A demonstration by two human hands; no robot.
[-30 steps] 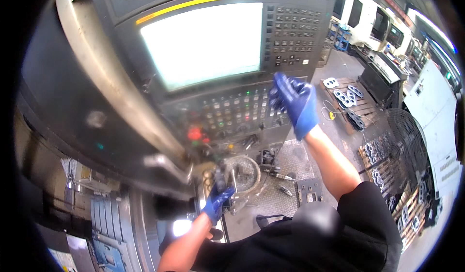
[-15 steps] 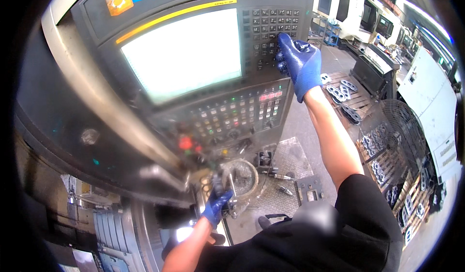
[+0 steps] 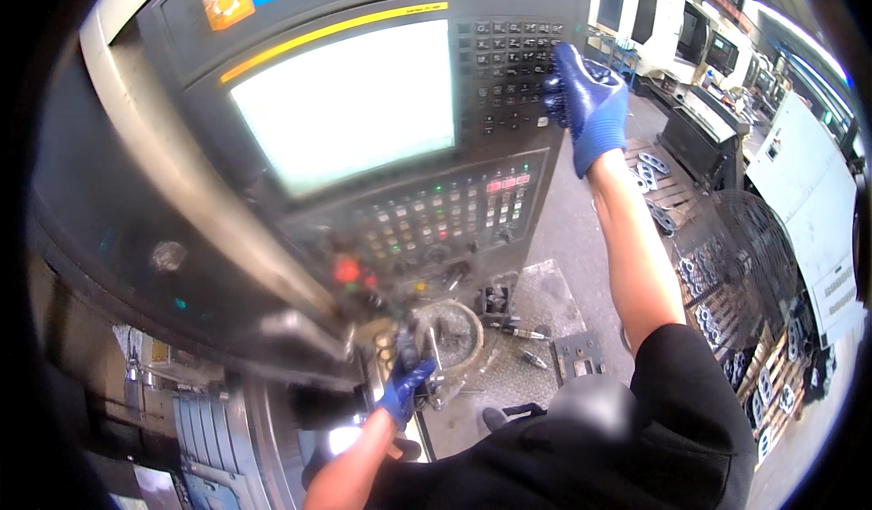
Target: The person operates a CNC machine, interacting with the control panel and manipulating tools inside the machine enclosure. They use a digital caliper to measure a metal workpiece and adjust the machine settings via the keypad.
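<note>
My right hand (image 3: 590, 101), in a blue coated glove, is raised at the right edge of the machine control panel's keypad (image 3: 509, 79). Its fingers are curled with nothing visible in them; whether a fingertip touches a key cannot be made out. To the left of the keypad glows a washed-out white screen (image 3: 350, 106). Lower down, my left hand (image 3: 406, 392), gloved in blue too, is closed at the lower end of a dark, upright object (image 3: 408, 348) whose kind is unclear. Just right of it stands a round, grimy metal ring (image 3: 472, 333).
Below the screen are rows of buttons (image 3: 440, 210) and a red knob (image 3: 347, 269). Metal fittings (image 3: 534, 358) and a dark plate (image 3: 579, 357) lie on the textured surface. Pallets with flat metal parts (image 3: 708, 319), a round fan (image 3: 749, 242) and a pale cabinet (image 3: 804, 210) stand right.
My right hand has drawn back to the right, off the keypad's middle toward its edge, uncovering more keys. My left hand stays about where it was.
</note>
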